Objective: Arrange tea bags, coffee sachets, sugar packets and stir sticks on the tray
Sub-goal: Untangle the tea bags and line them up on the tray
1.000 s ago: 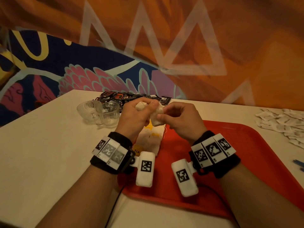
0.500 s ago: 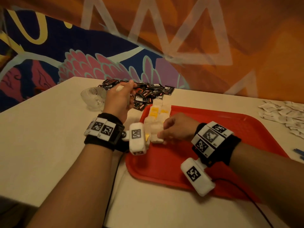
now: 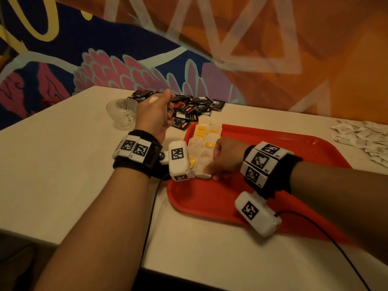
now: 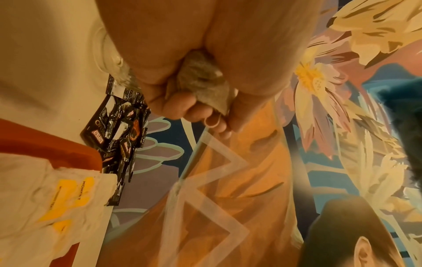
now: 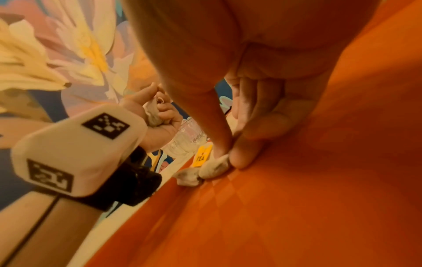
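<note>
The flat red plastic tray (image 3: 273, 156) lies on the pale table (image 3: 63, 175), its left end lined with white paper tea bags with yellow tags (image 3: 204, 135), apparently to leave room for the other items. The right hand (image 3: 225, 158) pinches the nearest bag (image 5: 214, 169) against the tray, likely aligning it. The left hand (image 3: 154, 115), raised over the black coffee sachets (image 3: 189, 110), is clenched around a spare tea bag (image 4: 203, 84), probably next.

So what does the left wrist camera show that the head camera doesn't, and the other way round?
Only the left wrist view shows the inside of the left hand, where the fingers curl round a crumpled tea bag.

Only the head view shows the right hand pinching a tea bag at the near end of the row on the red tray, and the white sugar packets at far right.

Both show the black coffee sachets, the yellow-tagged tea bags and the glass cup.
</note>
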Motion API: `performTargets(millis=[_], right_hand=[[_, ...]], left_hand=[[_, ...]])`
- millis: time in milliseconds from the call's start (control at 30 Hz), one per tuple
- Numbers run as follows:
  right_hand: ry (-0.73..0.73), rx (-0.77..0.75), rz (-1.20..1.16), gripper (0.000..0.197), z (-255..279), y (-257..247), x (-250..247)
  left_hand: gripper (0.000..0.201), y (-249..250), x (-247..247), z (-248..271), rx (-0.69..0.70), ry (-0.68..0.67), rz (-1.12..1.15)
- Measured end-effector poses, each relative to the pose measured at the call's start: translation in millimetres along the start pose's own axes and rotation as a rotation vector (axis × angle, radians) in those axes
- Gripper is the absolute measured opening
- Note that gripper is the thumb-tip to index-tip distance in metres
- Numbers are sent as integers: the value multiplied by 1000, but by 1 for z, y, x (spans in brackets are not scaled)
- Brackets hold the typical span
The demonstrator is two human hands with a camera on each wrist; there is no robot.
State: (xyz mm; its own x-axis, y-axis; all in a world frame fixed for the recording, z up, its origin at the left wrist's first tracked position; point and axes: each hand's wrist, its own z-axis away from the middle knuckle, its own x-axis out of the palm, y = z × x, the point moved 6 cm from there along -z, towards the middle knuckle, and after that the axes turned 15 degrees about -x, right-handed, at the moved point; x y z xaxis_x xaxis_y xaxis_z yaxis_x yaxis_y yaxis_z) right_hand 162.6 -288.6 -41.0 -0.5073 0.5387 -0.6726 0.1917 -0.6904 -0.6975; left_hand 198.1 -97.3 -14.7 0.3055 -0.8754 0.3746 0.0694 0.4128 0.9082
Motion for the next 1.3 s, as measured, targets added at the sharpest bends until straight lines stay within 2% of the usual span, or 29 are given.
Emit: performTargets(millis=[133, 233, 333, 467, 567, 700, 800, 900, 967, 1067, 1167, 1233, 1300], right_hand=[[11, -20, 158, 32, -3, 2, -6], [-10, -19, 120, 29, -3, 6, -8], [44, -42, 58, 26, -1, 5, -18], [163, -223, -11, 33, -5, -5, -36], [272, -415, 79, 24, -5, -18, -51], [506, -638, -148, 12, -2, -30, -75], [571, -687, -252, 14, -5, -30, -84], [573, -709, -232, 20, -8, -28, -81], [590, -728, -201, 15, -9, -30, -79], [605, -745, -165, 7, -9, -33, -77], [603, -738, -188, 13, -9, -32, -77], [613, -737, -284, 18, -9, -30, -79], [654, -710, -391, 17, -9, -25, -84]], left_hand=[[18, -3, 5, 2, -32, -35, -37], [25, -8, 9, 3, -77, -58, -77], [38, -10, 16, 5, -127, -121, -66], [59, -10, 28, 13, -147, -232, -45], [68, -11, 38, 19, -159, -310, -22], [72, -14, 55, 28, -152, -382, -62], [74, -19, 65, 33, -146, -421, -92], [73, -22, 71, 35, -133, -451, -100], [72, -22, 74, 36, -121, -473, -118], [73, -24, 76, 37, -100, -473, -151], [70, -25, 76, 35, -85, -445, -151], [64, -26, 72, 32, -72, -367, -165], [59, -21, 64, 29, 27, -214, -226]])
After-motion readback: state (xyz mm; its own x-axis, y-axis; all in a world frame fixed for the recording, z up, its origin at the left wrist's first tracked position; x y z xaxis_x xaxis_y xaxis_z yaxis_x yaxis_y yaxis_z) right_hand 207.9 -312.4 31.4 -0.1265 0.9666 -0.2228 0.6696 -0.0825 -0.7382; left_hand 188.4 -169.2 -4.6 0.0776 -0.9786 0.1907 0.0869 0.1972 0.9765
